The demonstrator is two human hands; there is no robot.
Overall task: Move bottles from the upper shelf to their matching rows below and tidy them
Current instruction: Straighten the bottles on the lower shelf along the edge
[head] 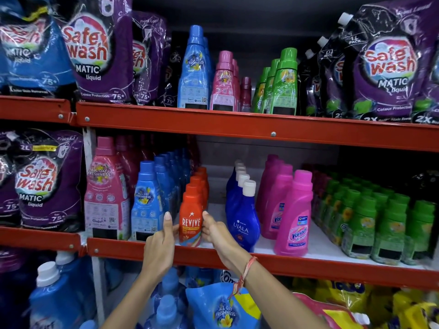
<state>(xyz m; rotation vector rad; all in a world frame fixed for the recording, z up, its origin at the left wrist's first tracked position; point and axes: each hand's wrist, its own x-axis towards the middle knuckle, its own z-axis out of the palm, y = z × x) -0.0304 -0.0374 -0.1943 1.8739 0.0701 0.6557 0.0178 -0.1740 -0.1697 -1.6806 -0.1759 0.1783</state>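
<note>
The Revive bottle [190, 222] stands upright at the front of its orange row on the middle shelf [308, 268], with the Ujala bottle [242, 224] at its 3 o'clock. The left hand [159, 243] clasps its 9 o'clock flank and the right hand [216, 231] its 3 o'clock flank, fingers grasping. Judged light, rigid plastic with a glossy, likely slippery label: hold it mid-body, not by the cap.

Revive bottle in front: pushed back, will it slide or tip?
The Revive bottle may tip: tall, narrow, near the shelf lip. Probably stiff; no denting between left hand and right hand. Glossy label could be slippery.
</note>
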